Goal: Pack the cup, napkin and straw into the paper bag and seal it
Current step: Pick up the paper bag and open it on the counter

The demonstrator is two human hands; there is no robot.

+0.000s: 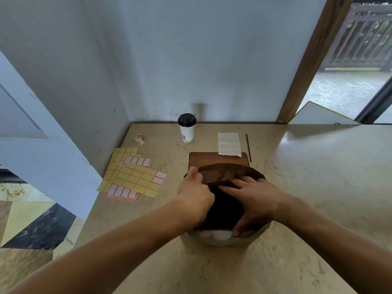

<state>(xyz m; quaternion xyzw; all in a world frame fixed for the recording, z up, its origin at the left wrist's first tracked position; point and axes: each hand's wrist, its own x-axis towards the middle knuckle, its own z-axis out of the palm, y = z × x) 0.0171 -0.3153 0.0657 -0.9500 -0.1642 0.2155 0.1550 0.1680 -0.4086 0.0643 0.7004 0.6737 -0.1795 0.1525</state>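
A brown paper bag [224,172] stands on the counter in front of me with its mouth spread wide and a dark inside. My left hand [195,194] grips the bag's left rim, thumb outside. My right hand [252,196] reaches into the mouth, fingers spread against the far inner wall and thumb hooked over the near rim. A white paper cup with a black lid [187,128] stands upright near the back wall. A white napkin [229,143] lies flat behind the bag, and a thin dark straw [248,147] lies just right of it.
Sheets of yellow and white stickers [133,175] are spread on the counter's left part, by its edge. A small roll of tape [139,138] lies behind them. A brown board [212,159] sits under the napkin's near end. A wall closes off the back.
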